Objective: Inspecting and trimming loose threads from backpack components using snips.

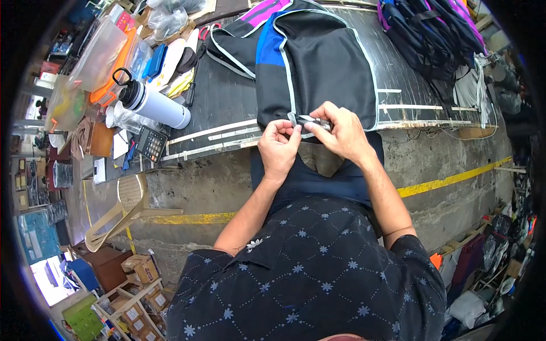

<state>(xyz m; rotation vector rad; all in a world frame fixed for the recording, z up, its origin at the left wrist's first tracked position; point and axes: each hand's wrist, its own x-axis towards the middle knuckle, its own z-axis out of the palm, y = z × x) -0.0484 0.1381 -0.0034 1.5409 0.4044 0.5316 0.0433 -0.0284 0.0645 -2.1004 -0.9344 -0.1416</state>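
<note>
A black fabric bag panel (330, 68) with grey edge binding and a blue side piece (272, 48) lies over the table's near edge. At its lower corner my left hand (278, 149) is closed, thumb and fingertips pinching the end of the grey binding (292, 118). My right hand (346, 135) is wrapped round small snips (307, 119); their silver tips point left, close to the pinched binding. The palm and fingers hide most of their handles. Whether the blades touch the fabric is too small to make out.
Left on the table (227, 102) stand a white bottle (165, 108), a calculator (151, 143), red-handled scissors (209, 31) and plastic boxes (99, 51). Dark backpacks (429, 40) with purple trim lie at the far right. A beige plastic chair (129, 196) is on the floor at left.
</note>
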